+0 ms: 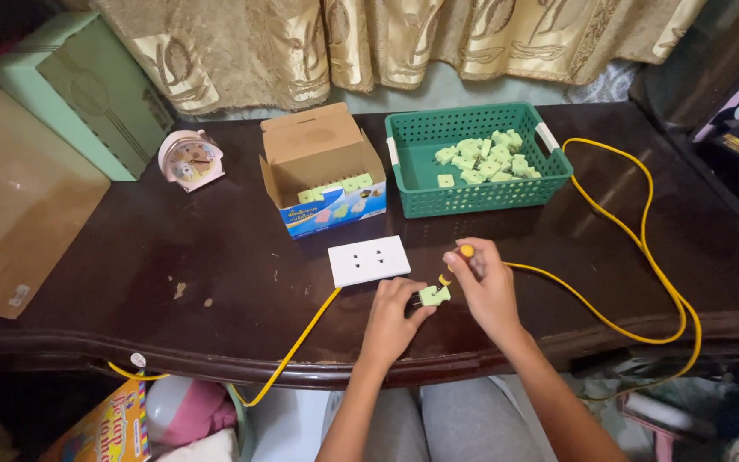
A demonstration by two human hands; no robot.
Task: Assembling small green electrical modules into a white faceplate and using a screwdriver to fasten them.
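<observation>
Dark glossy wood table (173, 257), scuffed in spots, gold curtain (369, 43) behind it. From up here I see a green plastic mesh basket (421, 171) at the back with a heap of pale green plugs (485, 158) inside, and beside it an open cardboard box (322, 167) with more of them lined at its front edge. Small round pink clock (188, 158) sits left of the box; a mint green box (79, 90) and a brown cardboard sheet (19, 197) lean at far left. White flat rectangular outlet plate (369, 260) lies just behind the hands, its yellow cord (643, 248) looping wide on the right and running off the front edge. Nothing blocks the hands. Left hand (391, 321) rests on the table, fingers pinched shut on one plug (434, 296), small, blocky, matte. Right hand (485, 287) is curled closed around a yellow-handled screwdriver (464, 253), tip down at the plug. Plug sits near the front edge, just right of the plate, between both hands.
</observation>
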